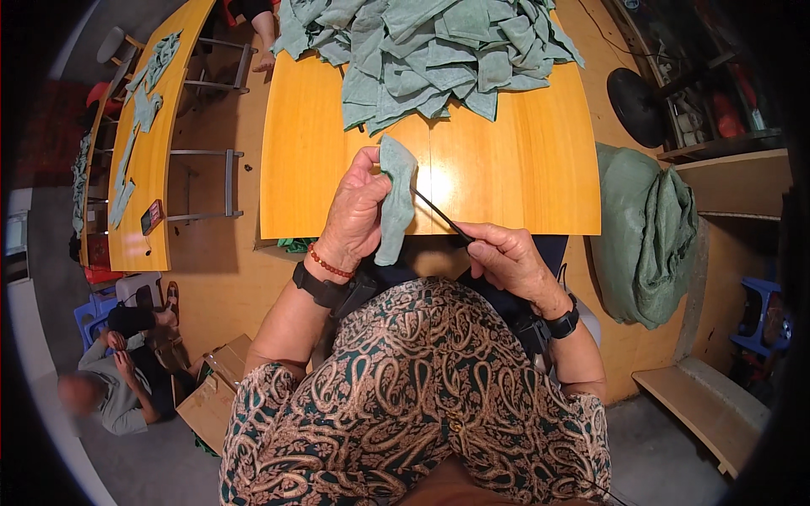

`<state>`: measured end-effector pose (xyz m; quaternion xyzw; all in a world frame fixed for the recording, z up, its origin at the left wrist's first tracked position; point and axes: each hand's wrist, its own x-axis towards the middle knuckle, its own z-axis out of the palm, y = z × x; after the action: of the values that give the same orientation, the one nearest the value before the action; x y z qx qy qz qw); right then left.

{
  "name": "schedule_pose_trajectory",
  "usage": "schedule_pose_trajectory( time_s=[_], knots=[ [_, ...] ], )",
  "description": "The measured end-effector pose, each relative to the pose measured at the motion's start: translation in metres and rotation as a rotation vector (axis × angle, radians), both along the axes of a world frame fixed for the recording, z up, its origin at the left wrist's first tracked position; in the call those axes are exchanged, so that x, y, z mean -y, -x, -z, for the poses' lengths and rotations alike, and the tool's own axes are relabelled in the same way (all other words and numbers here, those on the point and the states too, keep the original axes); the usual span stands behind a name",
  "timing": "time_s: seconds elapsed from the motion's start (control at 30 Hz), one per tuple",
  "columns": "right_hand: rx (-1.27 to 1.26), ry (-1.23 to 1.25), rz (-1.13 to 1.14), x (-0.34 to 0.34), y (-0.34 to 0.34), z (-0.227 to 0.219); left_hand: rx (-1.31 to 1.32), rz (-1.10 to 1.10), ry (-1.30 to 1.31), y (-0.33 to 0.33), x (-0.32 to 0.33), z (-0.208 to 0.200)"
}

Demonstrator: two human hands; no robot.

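Note:
My left hand pinches a small grey-green fabric piece, narrow and hanging down, over the near edge of a yellow wooden table. In my right hand is a thin black rod, gripped by its near end between thumb and fingers. The rod slants up and left, its far tip at the fabric's right edge; whether it goes inside the cloth I cannot tell. A large heap of similar grey-green fabric pieces covers the far part of the table.
On the left stands another yellow table with more cloth pieces and a small red box. A person sits near a cardboard box at lower left. A bulky green sack is at right, near a wooden bench.

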<state>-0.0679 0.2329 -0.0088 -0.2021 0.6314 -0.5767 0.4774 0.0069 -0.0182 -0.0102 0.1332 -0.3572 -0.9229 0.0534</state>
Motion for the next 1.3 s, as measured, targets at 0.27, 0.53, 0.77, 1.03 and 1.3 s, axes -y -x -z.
schedule_pose_trajectory(
  time_s=[0.27,0.53,0.77,1.03,1.3],
  knots=[
    [-0.015,0.071,0.005,0.005,-0.001,0.0,0.004,-0.06,0.086,-0.001,0.0,-0.01],
    [-0.074,0.085,-0.004,0.007,-0.003,0.0,0.111,-0.146,0.46,-0.008,-0.001,-0.012],
    [0.013,0.059,0.01,0.008,-0.004,0.001,0.118,-0.098,0.513,-0.01,-0.004,-0.022],
    [-0.031,0.095,-0.021,0.014,-0.007,-0.002,0.109,-0.068,0.524,-0.008,-0.02,-0.021],
    [0.561,0.372,0.007,0.027,-0.01,-0.003,0.032,-0.083,0.102,-0.005,-0.042,-0.02]
  ],
)
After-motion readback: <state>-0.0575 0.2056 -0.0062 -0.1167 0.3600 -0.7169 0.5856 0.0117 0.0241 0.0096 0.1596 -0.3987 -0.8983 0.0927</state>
